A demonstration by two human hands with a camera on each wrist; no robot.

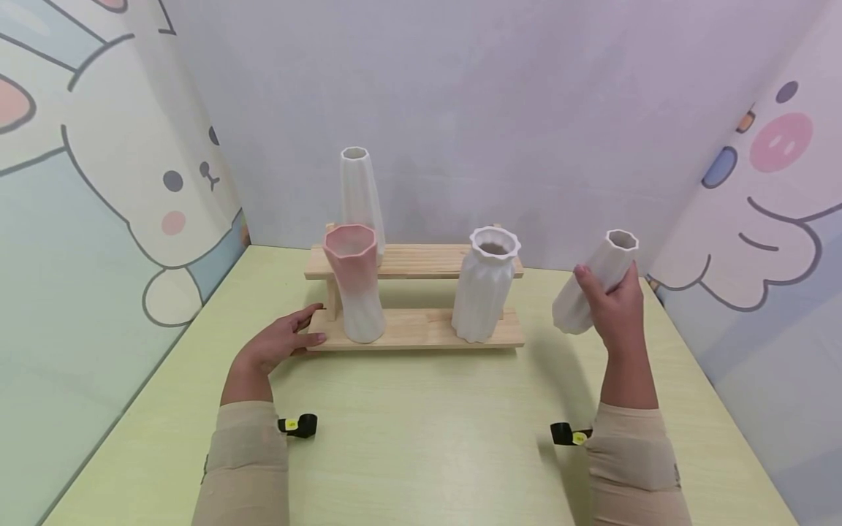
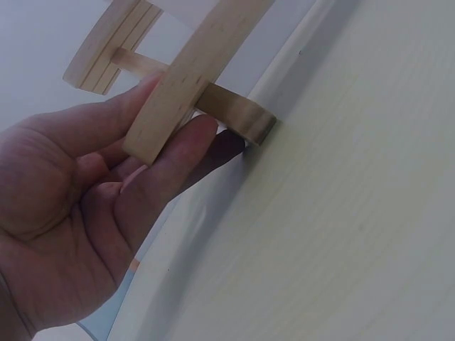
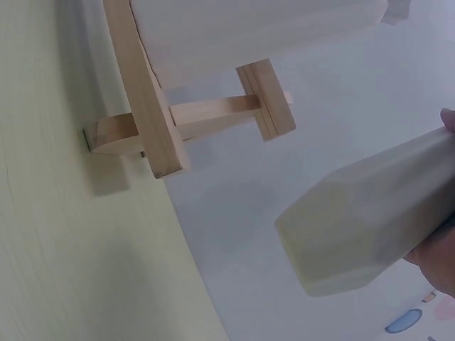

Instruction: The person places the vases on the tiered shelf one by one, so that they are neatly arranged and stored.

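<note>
A two-tier wooden shelf [image 1: 421,332] stands on the table. My left hand [image 1: 279,342] grips the left end of its lower board [image 2: 170,106], thumb on one face and fingers on the other. In my right hand [image 1: 618,307] is a white faceted vase [image 1: 595,281], held tilted in the air to the right of the shelf, its mouth up and to the right. The right wrist view shows this vase's base [image 3: 334,241] apart from the shelf's end. On the lower board stand a pink-and-white vase [image 1: 358,292] at the left and a white ribbed vase [image 1: 483,292] at the right.
A tall slim white vase [image 1: 360,190] stands at the left of the upper board [image 1: 427,261]. Black wrist-camera pieces stick out beside both sleeves. Pale cloth walls with cartoon animals [image 1: 151,146] border the table [image 1: 421,438] at the back and sides.
</note>
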